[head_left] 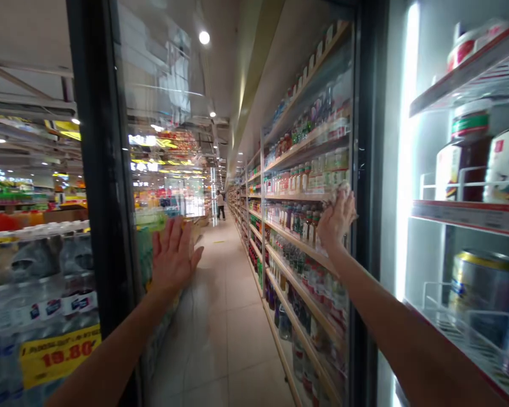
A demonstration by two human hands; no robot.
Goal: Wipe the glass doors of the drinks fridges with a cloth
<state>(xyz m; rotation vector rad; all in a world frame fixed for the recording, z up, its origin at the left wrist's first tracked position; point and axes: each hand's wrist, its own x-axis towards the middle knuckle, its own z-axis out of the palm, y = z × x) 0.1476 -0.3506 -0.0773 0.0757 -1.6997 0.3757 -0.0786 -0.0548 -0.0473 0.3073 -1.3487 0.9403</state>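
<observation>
An opened glass cooler door (237, 186) with a black frame (102, 169) stands in front of me. My left hand (173, 254) lies flat and open against the glass near the left frame, fingers pointing up. My right hand (337, 217) presses a crumpled pale cloth (341, 189) against the glass near the door's right edge. Through the pane I see the shop aisle and shelves of drinks.
The open cooler (462, 215) at the right holds shelves of bottles and cans (481, 282). Stacked water bottles with a yellow price tag (59, 353) stand at the left. A person (220, 204) is far down the tiled aisle (233, 316).
</observation>
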